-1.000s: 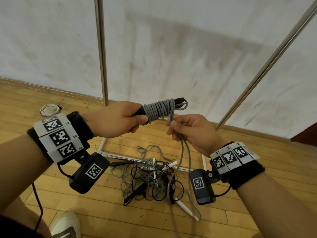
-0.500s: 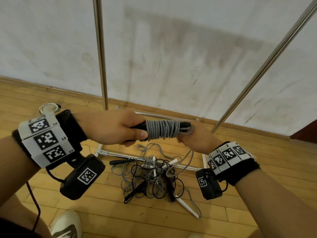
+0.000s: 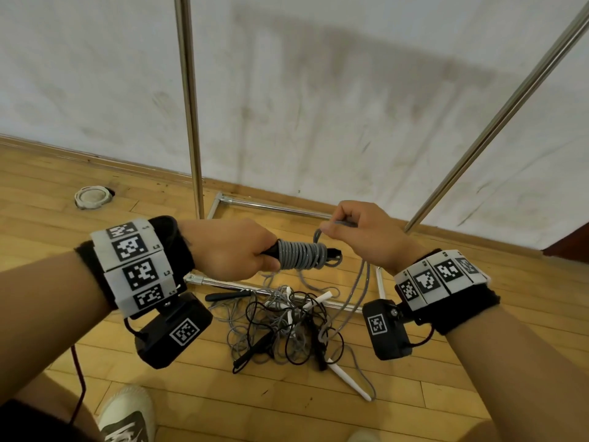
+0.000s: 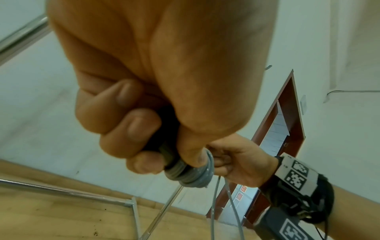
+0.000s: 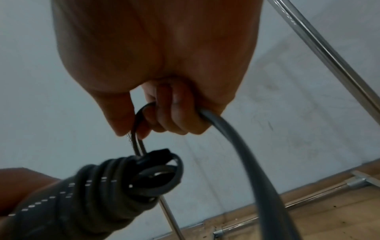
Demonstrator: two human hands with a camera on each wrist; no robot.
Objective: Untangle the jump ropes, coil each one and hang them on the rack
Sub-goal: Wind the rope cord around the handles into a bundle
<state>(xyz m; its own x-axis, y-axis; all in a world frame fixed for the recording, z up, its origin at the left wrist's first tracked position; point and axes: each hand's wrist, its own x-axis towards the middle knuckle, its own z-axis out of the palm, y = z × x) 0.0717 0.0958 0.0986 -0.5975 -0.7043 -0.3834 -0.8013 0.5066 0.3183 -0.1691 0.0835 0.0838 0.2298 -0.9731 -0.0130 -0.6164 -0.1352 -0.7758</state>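
rope (image 3: 301,258), grey and springy, sits wound round black handles (image 3: 331,252) gripped in the left hand (image 3: 234,250), the right hand (image 3: 360,237) pinching its slack above the tangle (image 3: 287,327) on the floor, so i'd hold near the coil, taut.

We see a grey rope (image 3: 301,256) wound on black handles (image 3: 331,251). On the honey-coloured plank floor (image 3: 47,199) lie grey and black cords (image 3: 287,327) with white handles (image 3: 349,382). The wristbands (image 3: 137,266) are white with black square codes over black cloth; the rack (image 3: 190,122) is silver.
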